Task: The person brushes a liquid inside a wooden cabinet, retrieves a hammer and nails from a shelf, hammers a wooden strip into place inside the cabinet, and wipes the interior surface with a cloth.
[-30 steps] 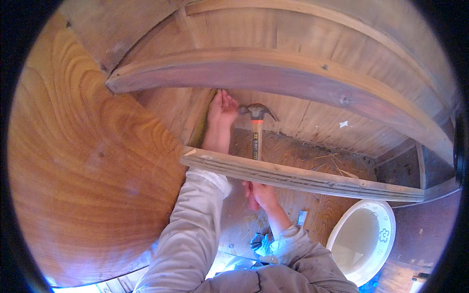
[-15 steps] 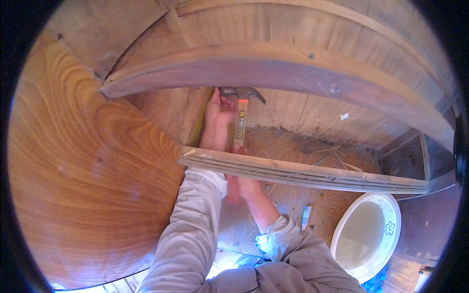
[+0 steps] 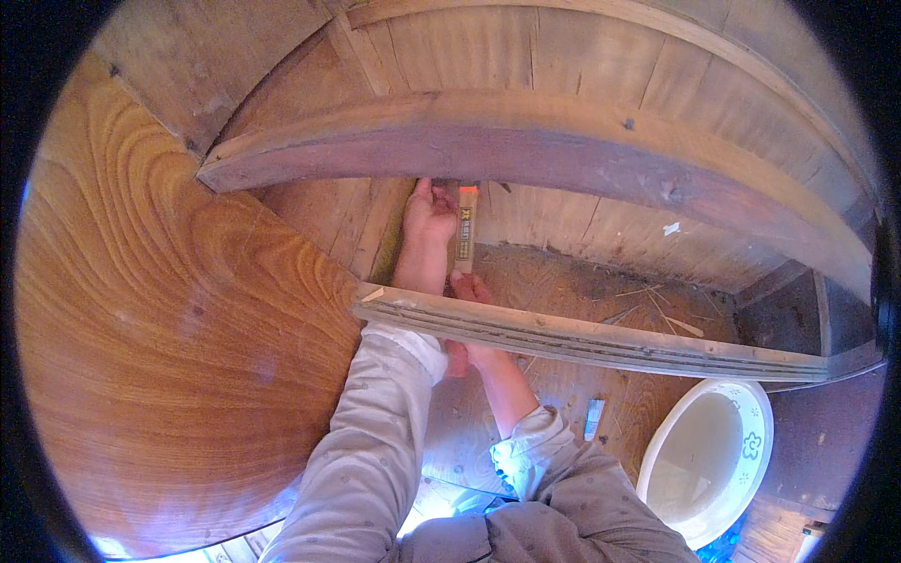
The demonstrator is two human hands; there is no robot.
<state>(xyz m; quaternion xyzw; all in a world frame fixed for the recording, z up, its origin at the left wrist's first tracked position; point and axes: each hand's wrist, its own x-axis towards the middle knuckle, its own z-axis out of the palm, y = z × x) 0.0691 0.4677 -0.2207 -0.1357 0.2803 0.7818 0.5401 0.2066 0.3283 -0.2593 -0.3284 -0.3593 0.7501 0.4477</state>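
My right hand is wrapped round the lower handle of a claw hammer, partly hidden by the grooved wooden rail. The hammer stands with its handle pointing toward me. Its head is mostly hidden under the thick wooden beam, with only a claw tip showing. Just left of the handle, my left hand reaches up to the underside of the beam with its fingers curled. Whatever those fingers pinch cannot be made out. Both forearms pass below the rail.
A large varnished wood panel fills the left side. At the lower right stands a white basin with a flower pattern. A small pale blue packet lies on the wooden floor left of it. Thin wood splinters lie inside the cabinet.
The hammer has gone up, so its head, visible below the beam before, is now mostly hidden under it. My left hand stays beside it. The view has shifted slightly.
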